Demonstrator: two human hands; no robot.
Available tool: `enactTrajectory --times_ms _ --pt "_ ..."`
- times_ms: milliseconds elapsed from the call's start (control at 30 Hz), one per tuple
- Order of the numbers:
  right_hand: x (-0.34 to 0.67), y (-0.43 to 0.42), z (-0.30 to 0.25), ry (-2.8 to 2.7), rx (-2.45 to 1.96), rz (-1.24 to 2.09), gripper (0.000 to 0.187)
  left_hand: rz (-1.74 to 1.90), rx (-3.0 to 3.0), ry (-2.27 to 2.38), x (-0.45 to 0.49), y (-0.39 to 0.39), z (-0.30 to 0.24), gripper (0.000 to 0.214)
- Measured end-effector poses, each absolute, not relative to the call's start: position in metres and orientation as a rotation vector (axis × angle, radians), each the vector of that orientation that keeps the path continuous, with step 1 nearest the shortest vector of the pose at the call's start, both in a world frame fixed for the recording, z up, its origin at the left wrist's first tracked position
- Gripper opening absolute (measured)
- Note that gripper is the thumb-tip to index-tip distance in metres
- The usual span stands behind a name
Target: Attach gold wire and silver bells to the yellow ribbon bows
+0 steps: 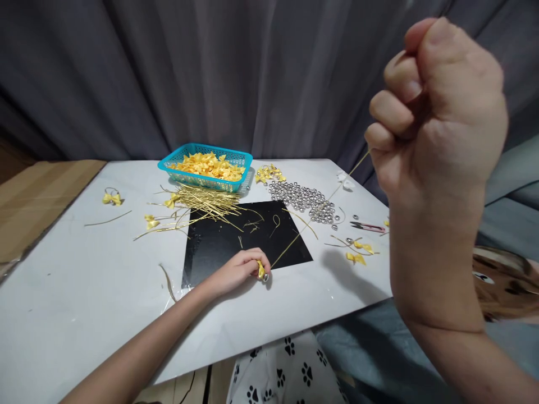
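My left hand [240, 271] rests on the white board [84, 292] at the front edge of a black sheet [223, 241], its fingers pinched round a small yellow ribbon bow with a silver bell [261, 271]. A thin gold cord [320, 207] runs taut from that bow up to my right hand [438, 112], which is raised close to the camera in a fist closed on the cord's upper end.
At the back stands a teal basket [206, 166] of yellow bows, with a bundle of gold cords [206, 201] before it. A heap of silver bells [305, 199] lies right of the sheet. Small snips [368, 226] and loose bows [112, 197] lie around. Grey curtain behind.
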State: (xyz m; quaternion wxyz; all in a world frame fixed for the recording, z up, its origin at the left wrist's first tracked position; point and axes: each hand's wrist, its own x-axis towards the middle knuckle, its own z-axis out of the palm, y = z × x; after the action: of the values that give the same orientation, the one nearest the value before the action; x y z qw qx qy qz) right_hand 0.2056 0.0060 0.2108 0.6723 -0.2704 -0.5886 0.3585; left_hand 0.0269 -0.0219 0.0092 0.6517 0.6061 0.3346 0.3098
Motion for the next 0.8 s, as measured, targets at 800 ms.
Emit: enactTrajectory --times_ms 800 --pt "0.191 -0.036 0.026 -1.958 -1.178 0.474 0.012 1.071 0.799 1.017 0.031 -0.020 0.000 0.022"
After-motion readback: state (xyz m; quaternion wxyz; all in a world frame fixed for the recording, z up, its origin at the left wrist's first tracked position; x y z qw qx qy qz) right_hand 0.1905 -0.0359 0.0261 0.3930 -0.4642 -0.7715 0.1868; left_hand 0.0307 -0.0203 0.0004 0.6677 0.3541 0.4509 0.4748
